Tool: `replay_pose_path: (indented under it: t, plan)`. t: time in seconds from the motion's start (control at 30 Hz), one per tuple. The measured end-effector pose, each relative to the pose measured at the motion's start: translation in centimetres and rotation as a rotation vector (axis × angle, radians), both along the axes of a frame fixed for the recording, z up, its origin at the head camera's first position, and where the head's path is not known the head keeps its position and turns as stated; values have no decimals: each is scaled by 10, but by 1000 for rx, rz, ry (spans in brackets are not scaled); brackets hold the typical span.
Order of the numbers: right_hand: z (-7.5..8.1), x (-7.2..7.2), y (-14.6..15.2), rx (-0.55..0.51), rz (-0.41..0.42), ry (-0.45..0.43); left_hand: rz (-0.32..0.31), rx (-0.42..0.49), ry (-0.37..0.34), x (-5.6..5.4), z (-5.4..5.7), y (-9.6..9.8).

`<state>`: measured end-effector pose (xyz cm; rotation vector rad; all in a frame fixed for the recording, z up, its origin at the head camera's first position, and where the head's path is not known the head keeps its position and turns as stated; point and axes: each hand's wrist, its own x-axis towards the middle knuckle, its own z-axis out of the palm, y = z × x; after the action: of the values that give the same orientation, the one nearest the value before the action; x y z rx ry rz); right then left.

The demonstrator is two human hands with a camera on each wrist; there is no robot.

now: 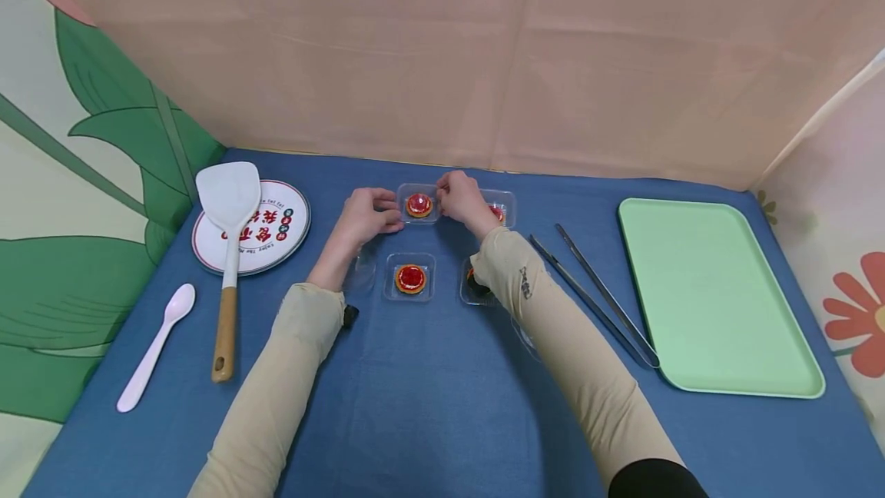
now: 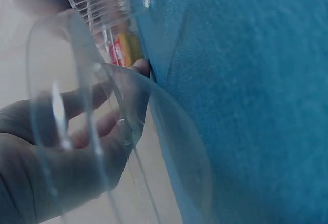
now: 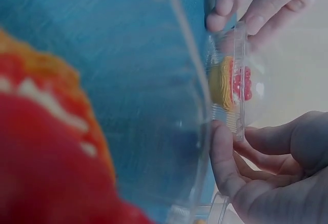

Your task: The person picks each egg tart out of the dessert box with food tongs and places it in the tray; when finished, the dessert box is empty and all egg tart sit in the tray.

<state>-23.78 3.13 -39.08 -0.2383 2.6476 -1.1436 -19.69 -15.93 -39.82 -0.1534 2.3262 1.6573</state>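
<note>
In the head view a clear plastic box with a red-topped tart [image 1: 419, 205] stands between my two hands. My left hand [image 1: 366, 215] reaches its left side, and my right hand [image 1: 465, 198] is at its right rim. The right wrist view shows the right thumb and forefinger [image 3: 221, 139] pinching the rim of this box, under a clear domed lid [image 3: 261, 88]. On the opposite edge, the left thumb and a finger straddle the rim. A loose clear dome lid [image 2: 174, 131] fills the left wrist foreground, partly covering the left hand.
More boxed tarts surround it: one in front [image 1: 411, 279], one behind the right wrist [image 1: 508, 202], another half under the sleeve [image 1: 475, 294]. Tongs [image 1: 594, 294] and a green tray [image 1: 722, 298] lie right. Left are stacked plates [image 1: 290, 214], a spatula [image 1: 227, 329] and a spoon [image 1: 155, 348].
</note>
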Motion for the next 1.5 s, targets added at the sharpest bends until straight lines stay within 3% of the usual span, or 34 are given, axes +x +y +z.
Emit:
replay_pose_path:
  t: [0.3, 0.67, 0.9, 1.5]
  plan:
    - [-1, 1, -1, -2, -2, -6, -5, -67, 16, 1, -1, -4]
    - [-4, 2, 0, 6, -14, 15, 1, -164, 89, 4, 0, -3]
    - [-1, 3, 2, -4, -8, 12, 23, -154, 77, 3, 1, -1]
    - [3, 4, 3, -4, 19, -53, 1, -159, 97, 7, 2, -2]
